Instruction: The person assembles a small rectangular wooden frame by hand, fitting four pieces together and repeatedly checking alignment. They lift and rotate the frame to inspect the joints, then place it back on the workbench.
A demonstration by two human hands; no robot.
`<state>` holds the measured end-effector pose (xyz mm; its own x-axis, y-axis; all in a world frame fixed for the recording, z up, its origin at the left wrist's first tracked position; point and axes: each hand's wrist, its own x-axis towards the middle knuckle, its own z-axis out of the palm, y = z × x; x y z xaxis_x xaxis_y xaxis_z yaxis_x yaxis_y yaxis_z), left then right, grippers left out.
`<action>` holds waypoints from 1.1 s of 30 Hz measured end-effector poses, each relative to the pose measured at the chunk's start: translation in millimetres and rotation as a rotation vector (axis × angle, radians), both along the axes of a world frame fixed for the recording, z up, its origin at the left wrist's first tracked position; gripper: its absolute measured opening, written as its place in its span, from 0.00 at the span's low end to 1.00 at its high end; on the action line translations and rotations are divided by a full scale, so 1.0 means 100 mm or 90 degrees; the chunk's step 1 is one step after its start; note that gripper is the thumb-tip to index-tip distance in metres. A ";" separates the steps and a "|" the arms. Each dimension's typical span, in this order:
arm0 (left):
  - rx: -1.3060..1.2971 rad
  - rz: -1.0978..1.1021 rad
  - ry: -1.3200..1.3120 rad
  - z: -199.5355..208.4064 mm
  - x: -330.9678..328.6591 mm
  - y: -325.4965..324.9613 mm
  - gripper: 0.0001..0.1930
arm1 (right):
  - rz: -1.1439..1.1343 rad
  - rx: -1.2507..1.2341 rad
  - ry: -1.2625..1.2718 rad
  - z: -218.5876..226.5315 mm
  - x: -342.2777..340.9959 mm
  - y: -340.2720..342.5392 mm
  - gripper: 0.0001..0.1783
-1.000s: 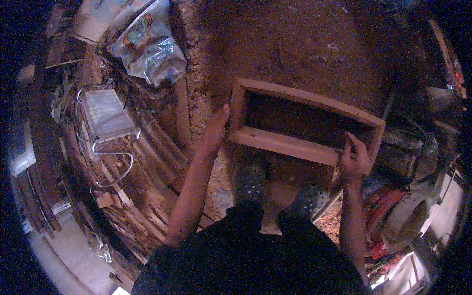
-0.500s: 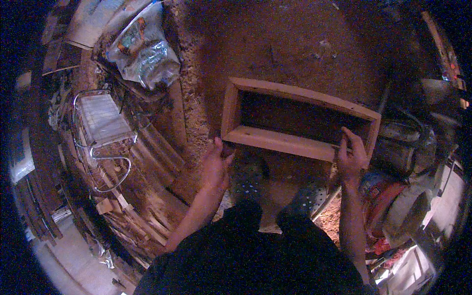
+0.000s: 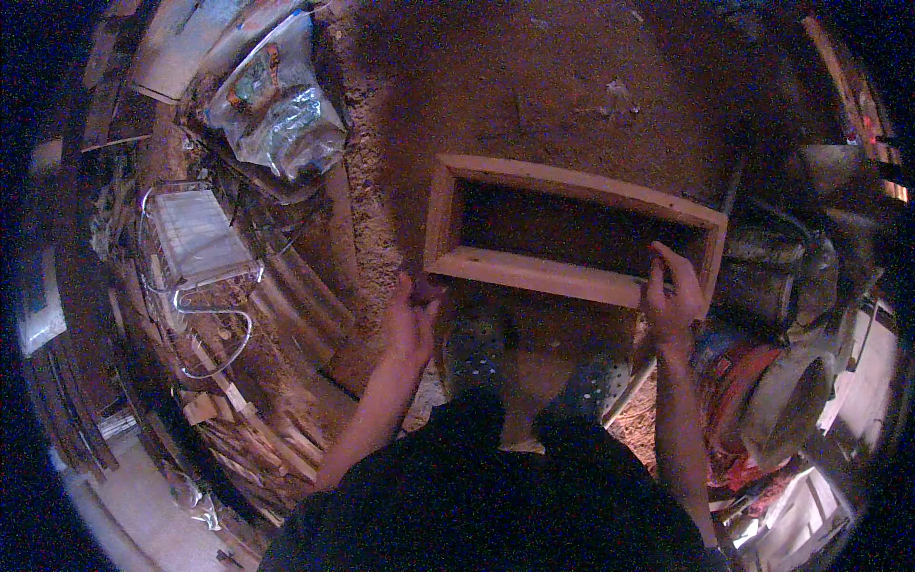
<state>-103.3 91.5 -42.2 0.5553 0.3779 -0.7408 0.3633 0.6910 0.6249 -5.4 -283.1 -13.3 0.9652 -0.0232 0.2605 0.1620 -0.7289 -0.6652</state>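
Observation:
A rectangular wooden frame (image 3: 543, 275), open in the middle with bevelled rails, is held tilted in front of me above the floor. My right hand (image 3: 672, 303) grips its near rail close to the right corner, with the fingers reaching over into the opening. Beside the near left corner, my left hand (image 3: 416, 315) is closed around a small dark thing (image 3: 431, 286) that I cannot make out. Whether that hand touches the frame is hard to tell in the dim light. Below the frame, my feet show in dark shoes with holes (image 3: 474, 357).
On the left stands a chair with a metal tube frame and pale slats (image 3: 198, 234), among wood scraps (image 3: 257, 419). A shiny plastic bag (image 3: 286, 124) lies farther off. To the right are a red object (image 3: 739, 396) and a pale round container (image 3: 789, 400). Brown floor (image 3: 534, 86) stretches ahead.
The frame and both hands have shifted slightly to the left. My right hand keeps its grip on the near rail.

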 end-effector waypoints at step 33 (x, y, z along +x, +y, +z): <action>0.857 -0.322 0.068 0.91 1.15 -0.16 0.23 | 0.010 -0.001 -0.021 -0.03 0.01 -0.02 0.14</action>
